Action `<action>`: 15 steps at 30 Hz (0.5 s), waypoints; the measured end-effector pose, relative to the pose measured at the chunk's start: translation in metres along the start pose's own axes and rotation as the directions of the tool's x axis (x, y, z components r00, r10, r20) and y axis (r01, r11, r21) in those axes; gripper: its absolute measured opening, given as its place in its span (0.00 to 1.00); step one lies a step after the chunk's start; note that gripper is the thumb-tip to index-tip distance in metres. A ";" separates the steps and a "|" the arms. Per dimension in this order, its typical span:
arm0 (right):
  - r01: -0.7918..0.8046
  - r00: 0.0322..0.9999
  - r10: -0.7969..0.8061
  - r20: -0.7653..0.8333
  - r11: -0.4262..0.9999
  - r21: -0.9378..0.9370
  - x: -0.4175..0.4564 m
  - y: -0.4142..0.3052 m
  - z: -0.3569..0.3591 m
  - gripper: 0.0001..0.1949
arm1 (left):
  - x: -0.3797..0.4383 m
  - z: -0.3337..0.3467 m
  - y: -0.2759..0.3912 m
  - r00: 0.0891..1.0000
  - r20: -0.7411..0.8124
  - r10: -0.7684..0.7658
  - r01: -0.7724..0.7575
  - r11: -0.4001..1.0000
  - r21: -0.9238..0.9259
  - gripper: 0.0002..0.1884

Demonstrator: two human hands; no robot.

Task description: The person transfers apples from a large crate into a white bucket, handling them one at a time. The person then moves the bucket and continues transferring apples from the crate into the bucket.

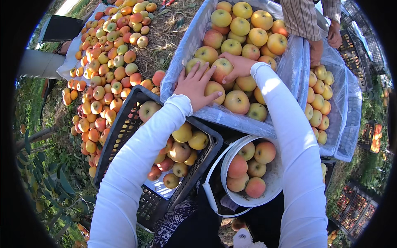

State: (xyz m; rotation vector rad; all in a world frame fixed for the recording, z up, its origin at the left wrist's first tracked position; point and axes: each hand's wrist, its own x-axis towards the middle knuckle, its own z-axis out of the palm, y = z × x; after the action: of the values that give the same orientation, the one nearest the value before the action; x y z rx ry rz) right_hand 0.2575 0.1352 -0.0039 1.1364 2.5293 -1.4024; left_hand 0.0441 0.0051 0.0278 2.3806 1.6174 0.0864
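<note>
Before me stands a crate lined with clear plastic film (pixel 183 52), filled with yellow and red-blushed apples. My left hand (pixel 197 90) lies spread over several of them at the crate's near left corner. Just to its right, my right hand (pixel 240 66) has thumb and fingers around a red-yellow apple (pixel 222 70). Part of that apple's right side is hidden by the hand. Below my left forearm, a black plastic crate (pixel 214 139) contains more apples (pixel 179 152). Nearer my body, a white bucket (pixel 274 183) with a handle holds several apples (pixel 255 187).
A long heap of apples (pixel 105 90) covers the ground at left. At right, another person's hand (pixel 316 52) reaches to a second film-lined crate (pixel 336 124) of apples. Stacked black crates (pixel 353 207) stand farther right. Leafy branches (pixel 63 183) rise at lower left.
</note>
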 end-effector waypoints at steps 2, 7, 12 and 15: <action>0.009 0.997 -0.005 0.080 0.998 -0.055 -0.002 -0.005 -0.003 0.46 | 0.003 -0.001 0.004 0.999 0.001 0.042 -0.042 0.998 0.039 0.43; 0.010 0.997 -0.019 -0.080 0.994 -0.112 -0.010 -0.007 0.018 0.49 | 0.009 0.006 0.010 0.989 0.035 0.140 -0.144 0.980 0.140 0.42; -0.034 0.942 -0.086 -0.325 0.937 -0.347 -0.034 -0.021 0.029 0.46 | 0.017 0.008 0.012 0.987 0.041 0.157 -0.161 0.978 0.130 0.43; 0.167 0.797 -0.260 -0.545 0.962 -0.215 -0.099 -0.081 0.037 0.22 | 0.010 0.011 0.004 0.991 0.040 0.129 -0.133 0.984 0.122 0.43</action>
State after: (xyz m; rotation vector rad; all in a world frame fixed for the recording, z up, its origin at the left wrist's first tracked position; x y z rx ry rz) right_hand 0.2690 0.0240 0.0683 1.4540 3.1999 -0.9626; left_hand 0.0539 0.0111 0.0172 2.5669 1.4914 -0.0291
